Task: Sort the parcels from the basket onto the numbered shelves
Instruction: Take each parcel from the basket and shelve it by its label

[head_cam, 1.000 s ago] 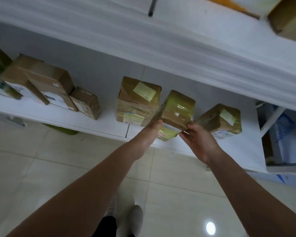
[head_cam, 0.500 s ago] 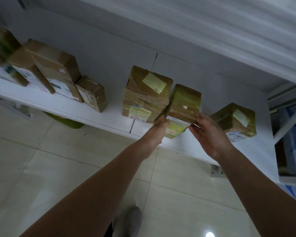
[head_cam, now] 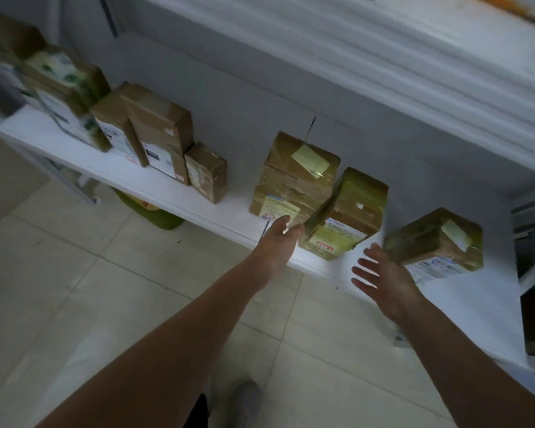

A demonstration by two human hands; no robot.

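Parcel (head_cam: 346, 217): stands on shelf (head_cam: 167, 186), just right of large box (head_cam: 294, 177).
Left hand (head_cam: 278, 239): fingers straight, in front of large box, at parcel's corner.
Right hand (head_cam: 380, 273): fingers spread, empty, farther right of large box.

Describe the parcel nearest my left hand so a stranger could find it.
On the white shelf, find the tall box with a yellow note. The parcel stands just right of it. Unlike both neighbours, its top is green-taped, with no yellow note.

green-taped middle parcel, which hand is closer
Left. The left hand touches the lower left edge of the green-taped parcel; the right hand is open, just off its lower right corner.
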